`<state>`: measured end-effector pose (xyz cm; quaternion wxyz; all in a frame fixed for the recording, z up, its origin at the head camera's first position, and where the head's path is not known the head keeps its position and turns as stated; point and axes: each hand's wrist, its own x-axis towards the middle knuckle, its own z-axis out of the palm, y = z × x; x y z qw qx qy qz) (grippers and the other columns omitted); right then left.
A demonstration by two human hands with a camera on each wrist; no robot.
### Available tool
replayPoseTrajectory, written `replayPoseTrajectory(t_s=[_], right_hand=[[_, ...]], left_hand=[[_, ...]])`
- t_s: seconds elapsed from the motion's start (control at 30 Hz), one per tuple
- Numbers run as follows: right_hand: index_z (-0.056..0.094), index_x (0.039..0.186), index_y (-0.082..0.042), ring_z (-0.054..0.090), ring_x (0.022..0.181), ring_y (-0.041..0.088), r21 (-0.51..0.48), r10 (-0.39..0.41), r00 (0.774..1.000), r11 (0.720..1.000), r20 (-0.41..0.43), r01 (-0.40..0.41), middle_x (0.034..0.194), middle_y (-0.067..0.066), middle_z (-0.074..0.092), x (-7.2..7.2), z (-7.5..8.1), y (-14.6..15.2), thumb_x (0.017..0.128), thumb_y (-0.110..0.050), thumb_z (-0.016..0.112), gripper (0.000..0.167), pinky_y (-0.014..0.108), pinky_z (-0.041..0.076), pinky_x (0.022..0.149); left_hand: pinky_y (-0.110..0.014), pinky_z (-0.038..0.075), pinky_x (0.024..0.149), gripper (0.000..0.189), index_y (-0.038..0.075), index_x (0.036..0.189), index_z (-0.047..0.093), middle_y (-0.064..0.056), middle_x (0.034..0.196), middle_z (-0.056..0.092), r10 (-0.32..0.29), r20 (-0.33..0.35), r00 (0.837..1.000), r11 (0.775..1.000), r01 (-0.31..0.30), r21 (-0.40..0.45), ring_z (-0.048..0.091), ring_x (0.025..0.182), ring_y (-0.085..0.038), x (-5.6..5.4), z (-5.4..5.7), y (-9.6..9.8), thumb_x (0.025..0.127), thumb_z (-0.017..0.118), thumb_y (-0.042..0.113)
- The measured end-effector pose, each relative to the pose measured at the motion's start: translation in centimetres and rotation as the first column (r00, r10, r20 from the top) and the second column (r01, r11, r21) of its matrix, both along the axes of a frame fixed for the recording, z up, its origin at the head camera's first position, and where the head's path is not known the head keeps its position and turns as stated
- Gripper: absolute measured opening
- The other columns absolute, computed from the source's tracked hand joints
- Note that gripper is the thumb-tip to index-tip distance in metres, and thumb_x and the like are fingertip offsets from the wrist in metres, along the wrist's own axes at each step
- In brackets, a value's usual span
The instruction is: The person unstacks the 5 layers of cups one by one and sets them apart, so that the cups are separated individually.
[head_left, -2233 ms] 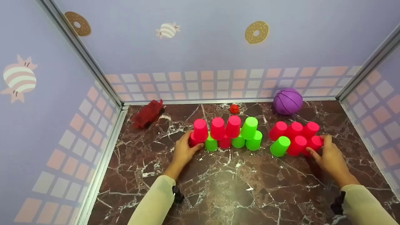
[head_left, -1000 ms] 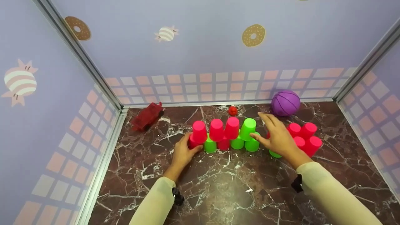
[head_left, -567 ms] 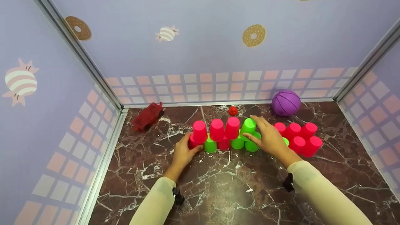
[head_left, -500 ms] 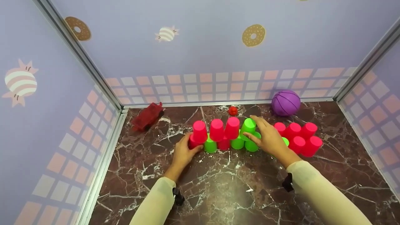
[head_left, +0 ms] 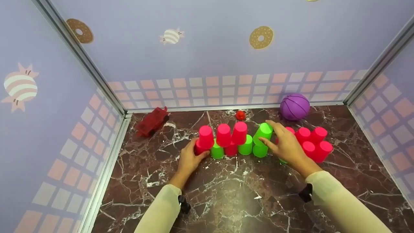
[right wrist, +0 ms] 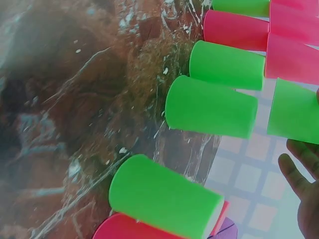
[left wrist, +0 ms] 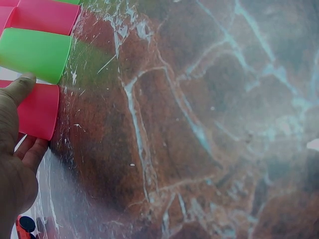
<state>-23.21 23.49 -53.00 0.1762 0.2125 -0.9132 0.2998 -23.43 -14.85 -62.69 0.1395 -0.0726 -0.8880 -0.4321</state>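
Note:
My left hand (head_left: pixel 189 160) grips the pink cup (head_left: pixel 199 149) at the left end of a bottom row of upside-down pink and green cups. Thumb and fingers lie on either side of that cup (left wrist: pixel 39 112) in the left wrist view. On top stand three pink cups, the middle one (head_left: pixel 223 135) among them. My right hand (head_left: pixel 286 147) holds a green cup (head_left: pixel 263 132) between thumb and fingers, tilted, above the rightmost bottom green cup (head_left: pixel 260 151). In the right wrist view a gap separates the held cup (right wrist: pixel 294 112) from the bottom green cup (right wrist: pixel 212 107).
Right of the row stands a cluster of pink cups (head_left: pixel 320 150), with a green cup (right wrist: pixel 164 194) partly behind my right hand. Along the back wall lie a purple ball (head_left: pixel 294 107), a small red object (head_left: pixel 240 115) and a dark red toy (head_left: pixel 152 122).
My right hand left the right cluster, reached the upper green cup, took hold of it and shifted it right, off its place beside the top pink cups. The left hand stayed put.

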Motion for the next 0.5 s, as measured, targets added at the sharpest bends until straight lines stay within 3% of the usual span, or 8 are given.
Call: replayPoseTrajectory(t_s=[0.17, 0.33, 0.5], right_hand=[[0.057, 0.154, 0.000, 0.074, 0.099, 0.036, 0.009, -0.003, 0.999, 1.000, -0.051, 0.004, 0.130, 0.023, 0.074, 1.2, -0.5, 1.6, 0.092, -0.019, 0.092, 0.074, 0.054, 0.065, 0.087], [0.060, 0.148, 0.002, 0.073, 0.084, 0.027, 0.029, 0.009, 0.991, 1.000, -0.133, -0.005, 0.110, 0.018, 0.074, 2.5, -1.3, 2.9, 0.087, -0.016, 0.095, 0.072, 0.044, 0.064, 0.071], [0.063, 0.142, 0.003, 0.076, 0.088, 0.032, 0.047, 0.027, 0.985, 0.999, -0.172, -0.019, 0.117, 0.021, 0.076, 4.1, -2.2, 4.1, 0.083, -0.014, 0.098, 0.071, 0.048, 0.068, 0.075]], left_hand=[[-0.058, 0.062, 0.102, 0.060, 0.012, 0.137, 0.069, -0.019, 0.126, 0.079, 0.002, -0.010, 1.000, 1.000, -0.002, 0.004, 0.078, 0.117, -0.039, 0.0, 0.0, 0.0, 0.085, 0.096, 0.024], [-0.058, 0.061, 0.103, 0.060, 0.013, 0.138, 0.069, -0.018, 0.127, 0.079, 0.008, -0.008, 1.000, 1.000, -0.008, 0.002, 0.077, 0.118, -0.039, 0.0, -0.1, -0.1, 0.085, 0.096, 0.025], [-0.058, 0.061, 0.104, 0.062, 0.013, 0.139, 0.069, -0.018, 0.129, 0.079, 0.000, 0.003, 1.000, 1.000, 0.000, 0.009, 0.077, 0.120, -0.039, -0.1, -0.2, 0.0, 0.085, 0.097, 0.025]])
